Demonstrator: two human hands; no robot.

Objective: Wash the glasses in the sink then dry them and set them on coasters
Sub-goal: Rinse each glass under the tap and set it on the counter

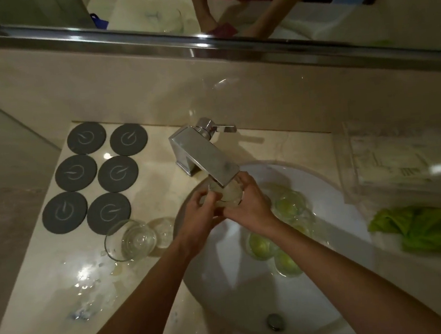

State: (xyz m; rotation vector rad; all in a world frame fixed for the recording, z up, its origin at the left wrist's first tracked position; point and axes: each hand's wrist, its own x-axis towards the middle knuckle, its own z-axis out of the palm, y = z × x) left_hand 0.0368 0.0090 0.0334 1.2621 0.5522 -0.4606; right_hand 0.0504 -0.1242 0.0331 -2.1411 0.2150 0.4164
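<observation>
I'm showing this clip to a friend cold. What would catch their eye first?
Both hands, left hand and right hand, grip a glass under the chrome faucet at the centre. Six dark round coasters sit bare on the counter at left, and a bright green cloth lies at right.

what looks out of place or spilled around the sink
Water is splashed across the counter left of the basin, around the glass on the counter. All six coasters are bare. Nothing looks broken.
</observation>
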